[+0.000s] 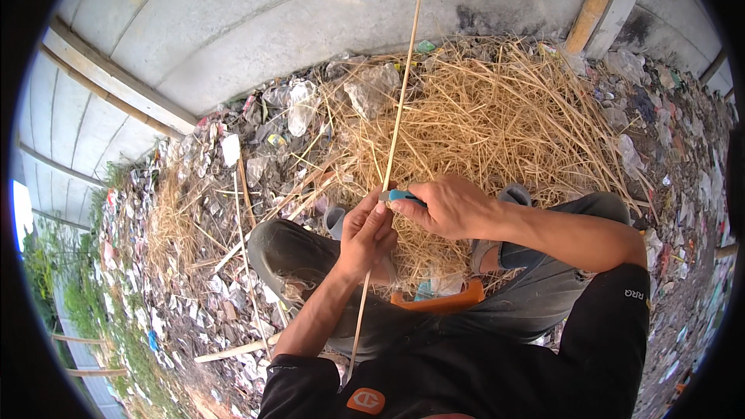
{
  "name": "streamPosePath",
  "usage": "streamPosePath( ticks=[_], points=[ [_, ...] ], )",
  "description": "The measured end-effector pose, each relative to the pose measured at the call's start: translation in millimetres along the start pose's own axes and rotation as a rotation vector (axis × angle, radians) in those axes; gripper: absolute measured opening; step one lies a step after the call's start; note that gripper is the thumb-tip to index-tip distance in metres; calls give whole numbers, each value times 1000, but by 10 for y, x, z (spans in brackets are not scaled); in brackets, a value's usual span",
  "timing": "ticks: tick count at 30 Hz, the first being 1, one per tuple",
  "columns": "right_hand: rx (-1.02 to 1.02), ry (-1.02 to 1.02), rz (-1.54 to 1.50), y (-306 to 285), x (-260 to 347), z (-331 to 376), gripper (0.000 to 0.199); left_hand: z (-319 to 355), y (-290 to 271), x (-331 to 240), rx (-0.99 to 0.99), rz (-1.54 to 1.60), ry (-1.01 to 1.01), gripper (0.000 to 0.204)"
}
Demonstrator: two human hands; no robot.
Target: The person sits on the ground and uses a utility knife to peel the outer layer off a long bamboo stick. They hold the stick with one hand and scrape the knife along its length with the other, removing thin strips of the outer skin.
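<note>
Holding knife (407, 196) against strip (401, 101)
Left hand (368, 234) pinches strip, right hand (452, 206) grips knife; strip's far end juts free before the wall (310, 15).

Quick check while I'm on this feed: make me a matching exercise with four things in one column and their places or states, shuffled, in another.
Things
1. Left hand
2. Right hand
3. Strip
4. Straw-coloured heap

Places and states
A. Spread on the ground near the grey wall
B. Closed around the blue tool
C. Long, thin and pale, running between the fingers
D. Closed around the strip

Pairs: 1-D, 2-B, 3-C, 4-A
</note>
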State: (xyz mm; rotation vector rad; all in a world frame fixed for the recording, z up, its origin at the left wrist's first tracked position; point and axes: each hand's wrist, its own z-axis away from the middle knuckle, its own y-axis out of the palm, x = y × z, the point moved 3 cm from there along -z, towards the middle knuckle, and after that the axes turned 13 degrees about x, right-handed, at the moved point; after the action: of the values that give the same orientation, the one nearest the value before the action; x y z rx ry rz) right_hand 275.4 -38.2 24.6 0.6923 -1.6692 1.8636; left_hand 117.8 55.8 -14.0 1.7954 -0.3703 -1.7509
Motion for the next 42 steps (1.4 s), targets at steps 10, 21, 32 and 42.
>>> streamPosePath(
  ticks=[10, 21, 32, 42],
  points=[
    [-190, -23, 228, -166, -396, -228, 65, -105, -45, -3, 6, 20, 27, 44],
    [-581, 400, 241, -1699, -1277, 176, 71, 125, 73, 148, 256, 39, -171, 45],
    [-112, -31, 121, -168, -159, 90, 63, -7, 16, 43, 102, -40, -89, 45],
    [-289, 358, 58, -843, -1252, -57, 70, 225, 32, 211, 108, -247, -186, 51]
  ],
)
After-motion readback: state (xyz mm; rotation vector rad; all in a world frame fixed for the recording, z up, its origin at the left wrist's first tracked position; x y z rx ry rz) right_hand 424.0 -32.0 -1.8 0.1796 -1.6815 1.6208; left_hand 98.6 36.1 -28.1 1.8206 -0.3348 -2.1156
